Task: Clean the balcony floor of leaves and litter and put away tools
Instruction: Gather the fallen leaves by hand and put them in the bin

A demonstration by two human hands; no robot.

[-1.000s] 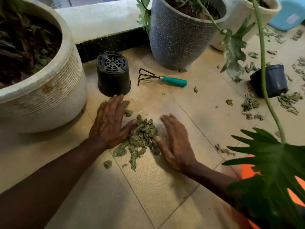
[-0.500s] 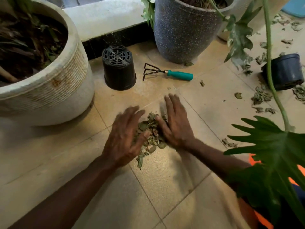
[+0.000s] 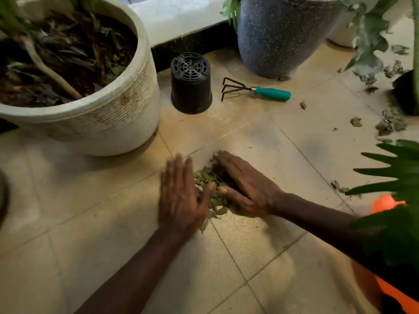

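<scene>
Matt beige floor tiles (image 3: 294, 155); black plastic pot (image 3: 191, 87); speckled glazed planter (image 3: 278, 35).

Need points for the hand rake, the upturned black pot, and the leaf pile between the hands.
hand rake (image 3: 272, 93): head view, on the teal handle.
upturned black pot (image 3: 191, 91): head view, on its side wall.
leaf pile (image 3: 205, 175): head view, on the leaves showing between the hands.

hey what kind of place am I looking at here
Most likely a tiled balcony or patio used as a potted garden. Large planters stand on the floor, such as the white planter and the speckled grey pot; a hand rake lies on the tiles, and dry leaves are scattered about.
</scene>
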